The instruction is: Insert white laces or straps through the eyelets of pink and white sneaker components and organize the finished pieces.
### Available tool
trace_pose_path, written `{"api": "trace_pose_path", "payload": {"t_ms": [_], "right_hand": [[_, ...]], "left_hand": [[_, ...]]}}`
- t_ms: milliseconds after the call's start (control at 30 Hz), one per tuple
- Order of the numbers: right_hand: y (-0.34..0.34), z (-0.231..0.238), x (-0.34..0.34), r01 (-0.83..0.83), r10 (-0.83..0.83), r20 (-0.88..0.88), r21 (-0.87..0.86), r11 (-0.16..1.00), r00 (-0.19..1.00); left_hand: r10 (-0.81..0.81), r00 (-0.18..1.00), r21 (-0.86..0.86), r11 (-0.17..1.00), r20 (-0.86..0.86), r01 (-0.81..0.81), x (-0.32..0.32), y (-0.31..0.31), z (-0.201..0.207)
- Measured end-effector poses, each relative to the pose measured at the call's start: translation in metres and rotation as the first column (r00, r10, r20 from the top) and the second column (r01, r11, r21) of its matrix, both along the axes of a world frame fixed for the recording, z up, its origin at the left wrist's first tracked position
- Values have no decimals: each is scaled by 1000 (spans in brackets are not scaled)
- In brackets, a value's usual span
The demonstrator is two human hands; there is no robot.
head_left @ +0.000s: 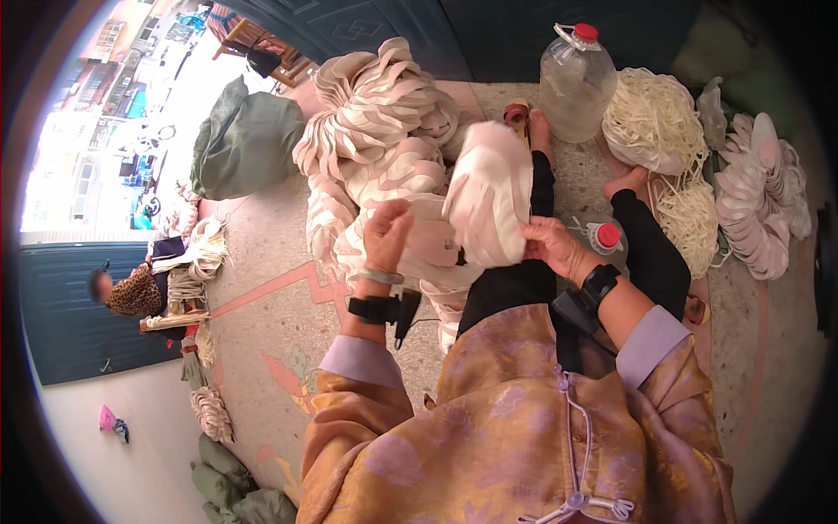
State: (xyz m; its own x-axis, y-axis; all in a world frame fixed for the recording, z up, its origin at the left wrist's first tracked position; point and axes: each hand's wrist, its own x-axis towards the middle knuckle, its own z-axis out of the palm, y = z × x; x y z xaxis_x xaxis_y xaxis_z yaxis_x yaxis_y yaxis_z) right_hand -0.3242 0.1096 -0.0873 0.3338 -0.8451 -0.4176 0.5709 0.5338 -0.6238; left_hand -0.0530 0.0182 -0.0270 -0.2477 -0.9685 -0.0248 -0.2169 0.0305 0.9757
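My right hand [556, 246] grips the lower right edge of a stack of pale pink and white insoles [491, 192], thumb on top. The stack stands tilted above my lap, slightly blurred. Left of it, my left hand [387, 234] is raised with its fingers curled closed. Whether a thread or another small thing is in those fingers cannot be made out. Just beyond my left hand lies a big heap of similar insoles [375, 118], fanned out in overlapping rows. Both wrists wear black straps, and a pale bangle circles the left one.
A large clear jug [576, 92] with a red cap stands ahead, and a red-capped bottle [604, 236] sits between my legs. Cream strips [655, 122] and more insoles [761, 192] lie right. A green sack [243, 144] is far left; another person [140, 288] sits by the left doorway.
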Motion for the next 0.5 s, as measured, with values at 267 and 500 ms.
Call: {"api": "trace_pose_path", "payload": {"t_ms": [267,500], "right_hand": [[1,7,15,-68,59,-410,-9,998,910],[-19,4,56,-259,-93,-925,-198,945,369]], "left_hand": [[-171,688,-106,934,705,340,-42,33,-73],[-211,974,409,884,-81,225,-40,29,-68]]}}
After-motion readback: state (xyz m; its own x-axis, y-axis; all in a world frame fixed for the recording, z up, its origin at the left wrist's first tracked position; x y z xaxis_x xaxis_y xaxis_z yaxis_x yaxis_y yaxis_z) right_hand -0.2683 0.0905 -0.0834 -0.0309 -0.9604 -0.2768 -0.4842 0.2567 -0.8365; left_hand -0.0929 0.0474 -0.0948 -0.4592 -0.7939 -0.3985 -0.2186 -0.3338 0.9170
